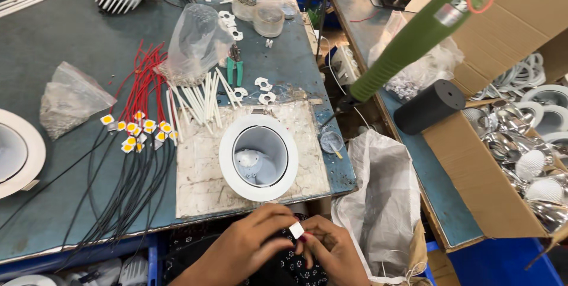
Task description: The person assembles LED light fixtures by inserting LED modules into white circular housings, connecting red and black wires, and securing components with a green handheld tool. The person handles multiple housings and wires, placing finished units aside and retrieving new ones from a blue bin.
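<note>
though half-hidden, hands (284, 244) seemingly pinch chip (296, 230).

white lamp housing (258, 156) just ahead of hands, wire bundle (133, 162) left, green hanging tool (408, 43) right

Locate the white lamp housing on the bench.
In the head view, the white lamp housing sits open side up on a worn mat near the bench's front edge, just beyond both hands, right of the red and black wires.
</note>
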